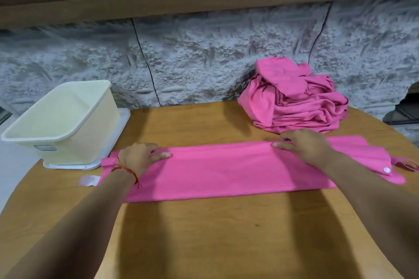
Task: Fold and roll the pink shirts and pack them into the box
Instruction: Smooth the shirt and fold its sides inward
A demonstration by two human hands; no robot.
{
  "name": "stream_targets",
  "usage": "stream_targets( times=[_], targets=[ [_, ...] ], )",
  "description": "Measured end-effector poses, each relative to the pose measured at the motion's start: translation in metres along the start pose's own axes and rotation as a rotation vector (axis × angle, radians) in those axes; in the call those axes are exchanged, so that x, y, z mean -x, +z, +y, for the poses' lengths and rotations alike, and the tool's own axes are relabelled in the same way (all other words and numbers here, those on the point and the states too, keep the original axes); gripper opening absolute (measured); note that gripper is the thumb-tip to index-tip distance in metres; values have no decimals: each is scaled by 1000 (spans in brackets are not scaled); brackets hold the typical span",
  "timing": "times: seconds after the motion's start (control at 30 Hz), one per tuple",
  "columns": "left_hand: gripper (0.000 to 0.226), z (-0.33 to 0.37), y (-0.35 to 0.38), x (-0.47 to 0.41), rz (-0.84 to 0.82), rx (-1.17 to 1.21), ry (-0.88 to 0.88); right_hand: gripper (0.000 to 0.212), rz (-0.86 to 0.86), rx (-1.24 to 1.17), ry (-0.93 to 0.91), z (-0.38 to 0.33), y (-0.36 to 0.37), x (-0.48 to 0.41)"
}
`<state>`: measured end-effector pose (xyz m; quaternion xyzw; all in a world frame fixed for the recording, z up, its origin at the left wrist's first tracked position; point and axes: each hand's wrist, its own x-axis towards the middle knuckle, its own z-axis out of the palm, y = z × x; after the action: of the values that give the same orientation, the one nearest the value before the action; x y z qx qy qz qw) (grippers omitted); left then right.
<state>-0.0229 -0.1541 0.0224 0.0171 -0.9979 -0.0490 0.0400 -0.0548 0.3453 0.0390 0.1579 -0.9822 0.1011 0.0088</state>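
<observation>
1. Across the middle of the bench (226, 233), the folded shirt (226, 174) lies as a long flat band running left to right. A white button (386, 170) shows at its right end and a white label (89, 181) pokes out at its left end.
2. Your left hand (140, 157) sits on the band's left end. Its fingers curl over the far edge and the thumb lies on the cloth, so it grasps that edge.
3. Your right hand (303, 145) is toward the right end and pinches the same far edge, where a small ridge of cloth bunches at the fingertips.
4. Gripping one edge at two well-spread spots looks meant to hold the fold straight and taut, so the soft layers do not slide apart.
5. At the far left edge of the bench, the box (68, 120) stands open on a white lid (122, 120), and no shirt shows inside it. It is near the band's left end, so a finished roll would have a short way to go.
6. At the far right, the pile of pink shirts (294, 102) sits crumpled just behind the band. You cannot tell whether the two touch.
7. By the look of it, this shirt's folding is nearly done and rolling is not yet begun. The cloth is limp, so an uneven start would likely skew the roll.
</observation>
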Motion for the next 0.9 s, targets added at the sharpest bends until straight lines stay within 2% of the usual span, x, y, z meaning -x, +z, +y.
stream_targets(
  times=[0.17, 0.3, 0.4, 0.5, 0.6, 0.77, 0.9],
  targets=[
    [67, -21, 18, -4, 49, -16, 8, 49, 138, -32, 66, 20, 26, 4],
    [68, -43, 22, -8, 45, 22, -36, 38, 83, -91, 60, 23, 25, -7],
    [71, -46, 19, -18, 57, 49, -40, 40, 82, -130, 64, 23, 20, -18],
    [79, -43, 14, -31, -11, -12, -45, 36, 63, -94, 70, 24, 24, -22],
    [86, -43, 9, -41, -93, -54, -66, 38, 54, -121, 75, 26, 25, -25],
    [87, -43, 9, -47, -129, -86, -70, 45, 14, -156, 105, 25, 17, -33],
    [91, -47, 10, -47, -109, -62, -33, 46, -17, -33, 124, 22, 18, -34]
  ],
)
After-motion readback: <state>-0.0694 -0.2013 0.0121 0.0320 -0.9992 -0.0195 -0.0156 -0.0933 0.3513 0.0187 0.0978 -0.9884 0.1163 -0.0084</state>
